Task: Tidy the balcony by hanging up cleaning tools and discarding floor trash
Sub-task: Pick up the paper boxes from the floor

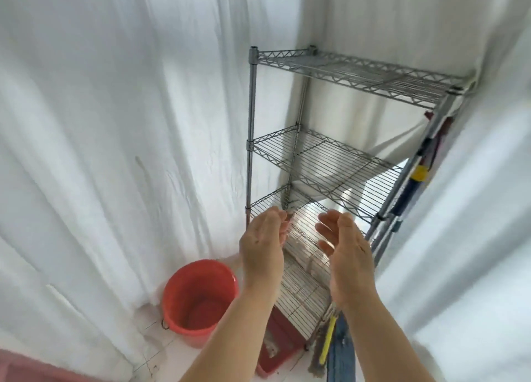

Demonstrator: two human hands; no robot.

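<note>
White draped sheeting (pixel 115 123) is hanging all around the tall silver wire shelving rack (pixel 324 163), covering the walls behind it and to both of its sides. The rack is standing in the corner with several wire shelves, all bare. A round red plastic bucket (pixel 198 298) is sitting on the pale tiled floor (pixel 161 350) just left of the rack's foot. A red rectangular plastic dustpan-like tray (pixel 277 350) is lying on the floor beneath the rack's lowest shelf. Long-handled cleaning tools (pixel 413 180), silver poles with blue, black and yellow parts, are leaning or hanging against the rack's right side; a yellow-handled brush (pixel 327 344) and a blue mop head (pixel 342 353) are showing near the rack's lower right corner. The left hand (pixel 263 243) and right hand (pixel 344 246) are both hovering in front of the rack's lower shelves, palms facing each other and apart, fingers relaxed and slightly curved, holding nothing.
</note>
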